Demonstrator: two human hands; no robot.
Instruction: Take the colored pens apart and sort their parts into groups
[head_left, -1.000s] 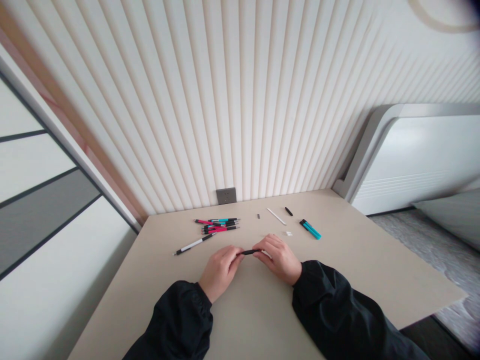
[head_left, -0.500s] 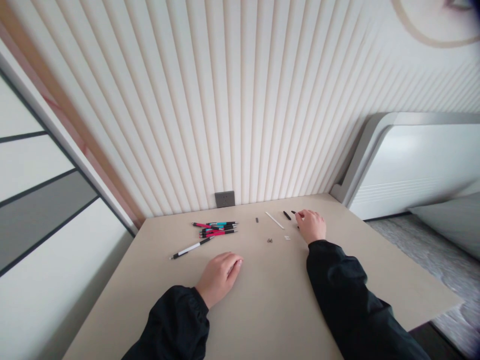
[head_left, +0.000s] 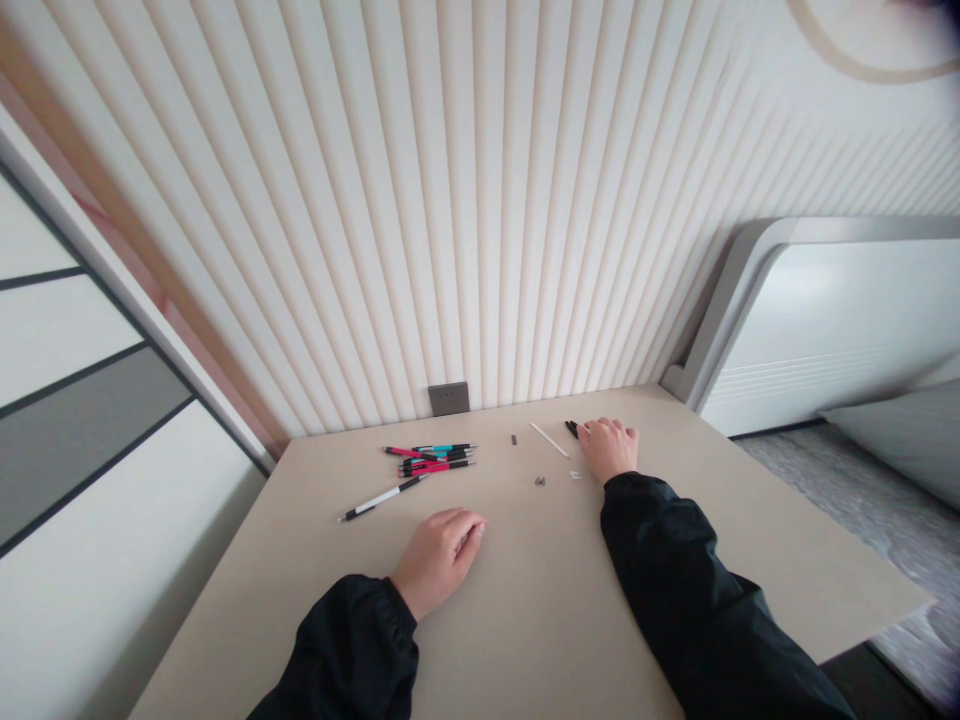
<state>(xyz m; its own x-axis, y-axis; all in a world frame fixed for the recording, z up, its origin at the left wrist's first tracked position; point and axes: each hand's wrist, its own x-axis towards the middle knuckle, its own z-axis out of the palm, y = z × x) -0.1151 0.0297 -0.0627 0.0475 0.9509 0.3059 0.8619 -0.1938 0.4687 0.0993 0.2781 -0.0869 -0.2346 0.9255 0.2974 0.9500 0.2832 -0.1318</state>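
Note:
My left hand (head_left: 441,560) rests loosely closed on the tabletop, with no object showing in it. Farther right, my right hand (head_left: 609,448) lies with its fingers curled over the end of a slim black pen part (head_left: 577,428); the fingertips are partly hidden. Close beside that piece is another black pen part (head_left: 571,430). To the left of the right hand are a thin white rod (head_left: 550,440), small white pieces (head_left: 575,476), small metal-looking bits (head_left: 540,482) and a little dark grey piece (head_left: 514,440).
Several red, blue and black pens (head_left: 435,460) lie in a pile at the back left. A white and black pen (head_left: 382,498) lies in front of them. Behind the table (head_left: 525,620) is a ribbed wall with a socket (head_left: 448,398); a bed (head_left: 825,330) stands to the right.
My right hand has moved slightly left, bringing the slim black part up beside the other black one. My left hand stays where it was.

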